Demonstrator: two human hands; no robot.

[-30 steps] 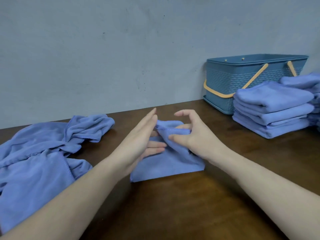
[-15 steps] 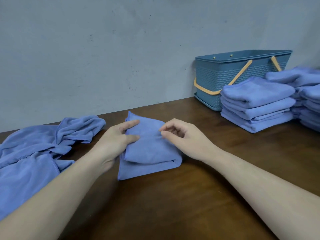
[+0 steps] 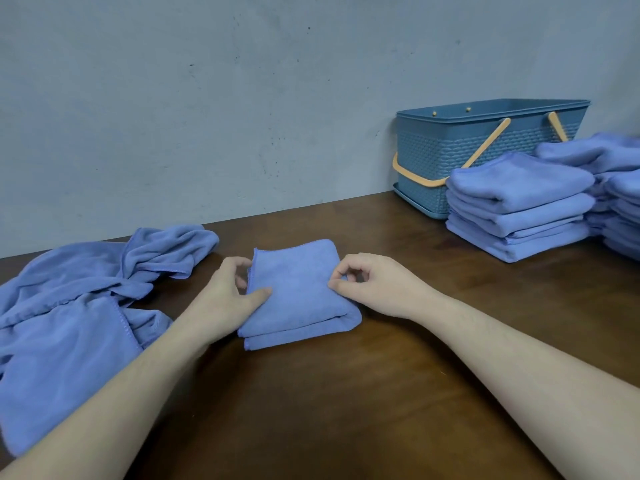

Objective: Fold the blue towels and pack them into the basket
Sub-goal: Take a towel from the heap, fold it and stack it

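- Folded towel [image 3: 298,292] lies at frame centre on the bench [image 3: 346,410], squared for stacking.
- Left hand [image 3: 225,299] pinches its left edge; right hand [image 3: 374,285] seems to pinch the right edge, steadying it.
- Folded stacks [image 3: 516,206] wait right, before the basket [image 3: 450,143]; unfolded towels [image 3: 69,306] lie left.

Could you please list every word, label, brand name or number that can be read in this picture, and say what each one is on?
There is no readable text anywhere in view.
Blue woven-pattern plastic basket with orange handles: no label or brand shows.
Folded blue microfibre towel between the hands: no tag visible.
Stacks of folded blue towels and loose blue towels: no tags or print.
Grey wall: only specks and scuffs.
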